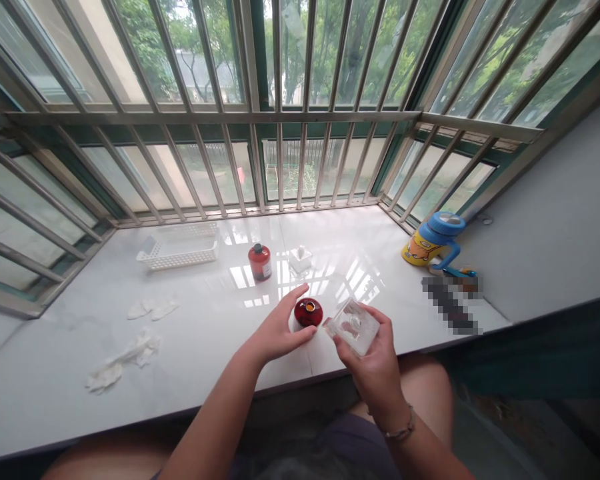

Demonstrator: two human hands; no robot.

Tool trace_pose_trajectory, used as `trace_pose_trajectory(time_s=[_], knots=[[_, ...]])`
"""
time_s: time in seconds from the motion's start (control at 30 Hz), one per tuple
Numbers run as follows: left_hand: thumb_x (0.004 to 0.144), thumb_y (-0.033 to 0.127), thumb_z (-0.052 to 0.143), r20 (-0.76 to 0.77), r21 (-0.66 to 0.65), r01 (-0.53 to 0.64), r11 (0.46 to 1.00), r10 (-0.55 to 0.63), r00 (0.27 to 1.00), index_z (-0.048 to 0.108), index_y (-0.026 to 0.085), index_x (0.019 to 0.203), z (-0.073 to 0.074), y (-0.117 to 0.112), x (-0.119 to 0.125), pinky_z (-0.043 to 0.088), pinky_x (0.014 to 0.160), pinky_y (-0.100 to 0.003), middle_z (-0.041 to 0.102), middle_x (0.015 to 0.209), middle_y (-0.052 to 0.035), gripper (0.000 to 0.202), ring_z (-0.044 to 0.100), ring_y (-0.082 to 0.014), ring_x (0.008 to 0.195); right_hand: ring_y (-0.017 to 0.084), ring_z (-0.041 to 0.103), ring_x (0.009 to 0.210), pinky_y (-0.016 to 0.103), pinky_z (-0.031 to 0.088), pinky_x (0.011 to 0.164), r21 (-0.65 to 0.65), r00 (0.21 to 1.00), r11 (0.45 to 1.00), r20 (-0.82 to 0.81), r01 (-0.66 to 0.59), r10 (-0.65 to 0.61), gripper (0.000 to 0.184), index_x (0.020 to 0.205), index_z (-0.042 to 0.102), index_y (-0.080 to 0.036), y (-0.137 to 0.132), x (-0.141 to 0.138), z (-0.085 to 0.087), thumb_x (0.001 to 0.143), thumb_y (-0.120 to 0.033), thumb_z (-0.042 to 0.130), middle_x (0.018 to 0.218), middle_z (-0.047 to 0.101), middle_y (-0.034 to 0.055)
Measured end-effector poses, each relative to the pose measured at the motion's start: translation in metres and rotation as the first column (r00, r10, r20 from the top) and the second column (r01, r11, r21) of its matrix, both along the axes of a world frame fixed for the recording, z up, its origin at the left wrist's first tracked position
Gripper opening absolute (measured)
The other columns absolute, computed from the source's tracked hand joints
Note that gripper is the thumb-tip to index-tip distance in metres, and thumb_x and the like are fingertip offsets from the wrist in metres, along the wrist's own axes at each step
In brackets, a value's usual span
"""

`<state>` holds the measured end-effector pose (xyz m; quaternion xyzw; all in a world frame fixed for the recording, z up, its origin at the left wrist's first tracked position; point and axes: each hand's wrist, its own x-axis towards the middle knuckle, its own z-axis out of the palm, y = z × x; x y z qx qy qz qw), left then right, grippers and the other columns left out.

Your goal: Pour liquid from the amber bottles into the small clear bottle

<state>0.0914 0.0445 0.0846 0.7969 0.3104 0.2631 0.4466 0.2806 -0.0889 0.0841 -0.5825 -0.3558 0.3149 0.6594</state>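
A round, dark red glass bottle [309, 313] with an uncapped opening at its top sits near the front of the white counter. My left hand [283, 323] curves around its left side, thumb and fingers spread apart; I cannot tell whether they touch the glass. To the right of the bottle, my right hand [375, 357] grips a clear square glass container [355, 327], held tilted above the counter. Behind the red bottle lies a small clear-and-white square piece with a knob [301, 257]. Beside that stands a red bottle with a black cap and a pale label [259, 262].
A white perforated plastic basket [180, 248] is at the back left. Crumpled tissues [125, 360] lie on the left of the counter [205, 360]. A blue-and-yellow mug [433, 239] stands at the right, near a blurred-out item [453, 305]. Metal window bars [305, 117] border the back.
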Motion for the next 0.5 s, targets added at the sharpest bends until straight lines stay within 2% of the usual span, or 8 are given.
trace_pose_trajectory(time_s=[0.1, 0.17, 0.23, 0.37, 0.43, 0.5], knots=[[0.093, 0.032, 0.078, 0.004, -0.034, 0.103, 0.994, -0.103, 0.995, 0.043, 0.033, 0.167, -0.001, 0.007, 0.007, 0.042, 0.131, -0.058, 0.05, 0.17, -0.0098, 0.082, 0.05, -0.0365, 0.156, 0.028, 0.077, 0.11, 0.048, 0.064, 0.101, -0.024, 1.0, 1.0, 0.023, -0.013, 0.013, 0.077, 0.144, 0.048, -0.028, -0.001, 0.005, -0.004, 0.083, -0.043, 0.092, 0.132, 0.071, 0.0128], [0.094, 0.03, 0.078, 0.041, -0.023, 0.111, 0.994, -0.11, 0.993, 0.046, 0.033, 0.164, -0.002, 0.006, 0.007, 0.044, 0.129, -0.055, 0.055, 0.164, -0.0097, 0.078, 0.053, -0.0343, 0.152, 0.027, 0.077, 0.109, 0.048, 0.064, 0.101, -0.033, 0.999, 0.999, 0.031, -0.014, 0.015, 0.077, 0.144, 0.049, -0.028, -0.002, 0.008, -0.007, 0.082, -0.043, 0.092, 0.131, 0.072, 0.0125], [0.09, 0.031, 0.082, 0.054, 0.007, 0.044, 0.999, -0.044, 0.998, 0.053, 0.033, 0.159, -0.004, 0.003, 0.002, 0.048, 0.125, -0.053, 0.059, 0.155, -0.0104, 0.075, 0.058, -0.0332, 0.146, 0.027, 0.077, 0.108, 0.048, 0.064, 0.102, -0.04, 0.999, 0.999, 0.044, -0.028, 0.03, 0.077, 0.143, 0.05, -0.026, -0.002, 0.011, -0.01, 0.081, -0.044, 0.093, 0.129, 0.074, 0.0126], [0.081, 0.035, 0.092, 0.006, 0.081, -0.196, 0.977, 0.196, 0.981, 0.068, 0.03, 0.134, -0.013, -0.008, -0.015, 0.055, 0.115, -0.05, 0.062, 0.133, -0.0093, 0.059, 0.063, -0.0322, 0.13, 0.028, 0.078, 0.107, 0.049, 0.064, 0.102, -0.054, 0.996, 0.996, 0.054, -0.067, 0.07, 0.079, 0.142, 0.053, -0.024, -0.002, 0.013, -0.014, 0.078, -0.042, 0.096, 0.128, 0.075, 0.0133], [0.081, 0.036, 0.092, 0.013, 0.109, -0.292, 0.95, 0.293, 0.956, 0.068, 0.028, 0.127, -0.018, -0.014, -0.024, 0.055, 0.113, -0.05, 0.062, 0.131, -0.0089, 0.052, 0.063, -0.0321, 0.129, 0.028, 0.078, 0.106, 0.047, 0.065, 0.1, -0.068, 0.995, 0.994, 0.033, -0.09, 0.092, 0.079, 0.142, 0.054, -0.024, -0.002, 0.011, -0.014, 0.078, -0.042, 0.096, 0.126, 0.076, 0.0123], [0.082, 0.037, 0.091, 0.041, 0.108, -0.362, 0.926, 0.36, 0.932, 0.064, 0.027, 0.126, -0.022, -0.021, -0.032, 0.052, 0.116, -0.051, 0.062, 0.136, -0.0093, 0.053, 0.062, -0.0325, 0.133, 0.028, 0.078, 0.107, 0.046, 0.065, 0.099, -0.082, 0.993, 0.99, 0.009, -0.117, 0.118, 0.079, 0.143, 0.054, -0.024, 0.0, 0.007, -0.014, 0.078, -0.042, 0.096, 0.124, 0.077, 0.0113]])
